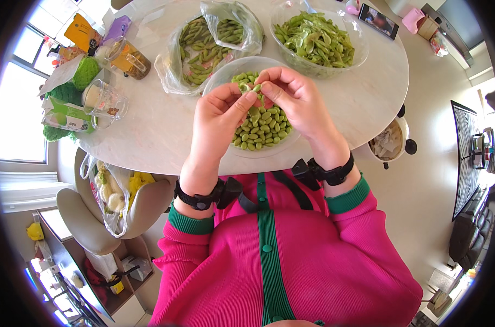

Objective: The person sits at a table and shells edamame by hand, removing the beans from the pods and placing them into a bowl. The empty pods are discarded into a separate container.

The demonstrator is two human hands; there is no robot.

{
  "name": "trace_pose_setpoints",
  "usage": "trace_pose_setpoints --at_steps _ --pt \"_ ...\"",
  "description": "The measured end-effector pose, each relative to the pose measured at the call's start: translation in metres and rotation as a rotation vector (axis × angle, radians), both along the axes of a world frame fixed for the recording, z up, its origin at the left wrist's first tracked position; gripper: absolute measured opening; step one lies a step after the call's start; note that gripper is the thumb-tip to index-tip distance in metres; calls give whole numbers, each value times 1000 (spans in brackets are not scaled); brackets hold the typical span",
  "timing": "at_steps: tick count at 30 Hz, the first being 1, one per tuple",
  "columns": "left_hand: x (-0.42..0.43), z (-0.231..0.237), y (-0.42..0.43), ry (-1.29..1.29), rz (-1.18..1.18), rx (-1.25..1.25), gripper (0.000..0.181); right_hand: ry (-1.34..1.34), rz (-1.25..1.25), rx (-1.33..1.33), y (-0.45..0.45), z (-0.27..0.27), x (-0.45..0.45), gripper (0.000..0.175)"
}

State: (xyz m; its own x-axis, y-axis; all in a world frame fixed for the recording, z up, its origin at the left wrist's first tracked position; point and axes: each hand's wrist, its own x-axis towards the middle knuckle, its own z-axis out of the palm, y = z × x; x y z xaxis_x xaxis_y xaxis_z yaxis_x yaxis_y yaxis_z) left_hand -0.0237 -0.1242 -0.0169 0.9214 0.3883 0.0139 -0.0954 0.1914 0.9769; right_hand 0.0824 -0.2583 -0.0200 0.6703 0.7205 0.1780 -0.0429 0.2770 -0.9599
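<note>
My left hand (225, 112) and my right hand (292, 98) meet over a clear plastic bowl (268, 152) of shelled green edamame beans (264, 128). Between the fingertips of both hands is a split edamame pod (246, 87), with a green bean showing by the right thumb. Behind the bowl, to the left, an open clear plastic bag (172, 75) contains whole pods (204, 55). A larger clear bowl (360, 53), at the back right, is heaped with opened pod shells (317, 39). Fingers partly hide the beans beneath them.
On the table's left stand a glass mug of amber drink (129, 59), an empty glass mug (106, 104), green yarn (86, 73) and cartons. A phone (378, 21) lies at the back right. A waste bin (388, 141) stands beside the table, and a chair (149, 200) holds a plastic bag (110, 192).
</note>
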Motion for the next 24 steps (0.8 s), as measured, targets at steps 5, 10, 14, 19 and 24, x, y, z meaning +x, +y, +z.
trace_pose_setpoints --at_steps 5,10,14,19,24 --pt "0 0 2 -58 -94 -238 8 16 31 79 0 -3 0 12" --pt "0 -1 -2 -95 -108 -336 10 236 122 168 -1 -5 -3 13" --pt "1 -1 -4 -92 -109 -404 11 311 212 217 -1 -6 -5 13" --pt "-1 -6 -1 -102 -133 -450 8 276 193 172 1 -5 -7 12" --pt "-1 -13 2 -130 -142 -484 8 199 165 140 1 -4 -8 12"
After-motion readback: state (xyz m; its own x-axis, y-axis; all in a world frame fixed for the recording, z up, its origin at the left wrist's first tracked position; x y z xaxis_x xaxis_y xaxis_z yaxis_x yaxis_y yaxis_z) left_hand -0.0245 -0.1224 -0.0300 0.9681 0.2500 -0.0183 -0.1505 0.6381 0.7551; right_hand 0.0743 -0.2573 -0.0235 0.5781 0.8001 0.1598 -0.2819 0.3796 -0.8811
